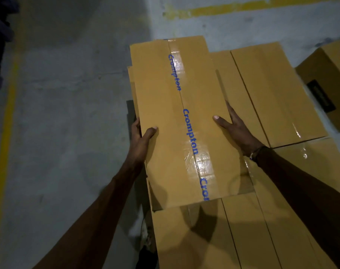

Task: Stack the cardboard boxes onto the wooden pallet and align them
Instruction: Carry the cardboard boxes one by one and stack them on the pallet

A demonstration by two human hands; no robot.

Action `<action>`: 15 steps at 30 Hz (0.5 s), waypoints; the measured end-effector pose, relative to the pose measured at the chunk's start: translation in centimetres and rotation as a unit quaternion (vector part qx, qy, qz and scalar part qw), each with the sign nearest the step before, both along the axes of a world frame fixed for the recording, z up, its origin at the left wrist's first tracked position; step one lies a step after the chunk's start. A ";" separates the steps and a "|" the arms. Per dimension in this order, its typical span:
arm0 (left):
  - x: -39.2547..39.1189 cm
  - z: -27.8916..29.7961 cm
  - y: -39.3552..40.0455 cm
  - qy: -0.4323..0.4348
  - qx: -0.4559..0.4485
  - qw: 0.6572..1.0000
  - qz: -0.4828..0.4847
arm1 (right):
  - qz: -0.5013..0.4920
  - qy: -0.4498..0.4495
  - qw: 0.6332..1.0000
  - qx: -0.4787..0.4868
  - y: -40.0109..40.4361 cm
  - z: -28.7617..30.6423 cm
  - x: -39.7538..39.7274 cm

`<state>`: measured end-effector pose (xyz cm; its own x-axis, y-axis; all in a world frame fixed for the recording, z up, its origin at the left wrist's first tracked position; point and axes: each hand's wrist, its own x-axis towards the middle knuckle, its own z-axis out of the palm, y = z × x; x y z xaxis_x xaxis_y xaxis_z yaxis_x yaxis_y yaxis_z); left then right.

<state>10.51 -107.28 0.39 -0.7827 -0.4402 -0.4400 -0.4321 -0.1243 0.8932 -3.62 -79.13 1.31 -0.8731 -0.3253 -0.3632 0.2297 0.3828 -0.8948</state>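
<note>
- The concrete floor [68,113] runs along my left, with a yellow line [6,121] painted on it.
- A layer of cardboard boxes [278,94] already lies packed side by side beneath my arms; I judge the stacking well along, though the pallet itself is hidden under them.
- One more box [328,74] sits apart at the far right, likely still to be stacked.
- The top box [175,113], sealed with printed tape [190,131], rests on that layer at its left edge, slightly skewed, so aligning remains.
- My left hand [141,136] grips its left edge, thumb on top.
- My right hand [236,127] lies flat, fingers spread, pressing at its right edge.
</note>
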 end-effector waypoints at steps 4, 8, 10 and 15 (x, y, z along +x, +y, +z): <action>0.9 0.6 1.2 0.005 -0.009 1.000 0.018 | 0.009 -0.011 1.000 -0.012 0.7 0.1 0.8; 4.9 1.5 3.5 -0.027 0.008 0.999 0.026 | 0.001 -0.063 0.998 -0.031 2.5 1.2 4.8; 7.4 1.6 5.1 -0.044 0.018 0.998 0.043 | -0.011 -0.095 0.995 -0.041 3.9 1.3 7.7; 11.6 2.0 7.5 -0.053 0.011 0.997 0.052 | -0.054 -0.102 0.992 -0.053 5.6 0.8 12.9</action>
<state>22.10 -99.73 2.36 -0.6821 -0.5050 -0.5289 -0.5085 -0.1923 0.8393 9.28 -73.52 2.15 -0.8164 -0.2794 -0.5053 0.4453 0.2526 -0.8590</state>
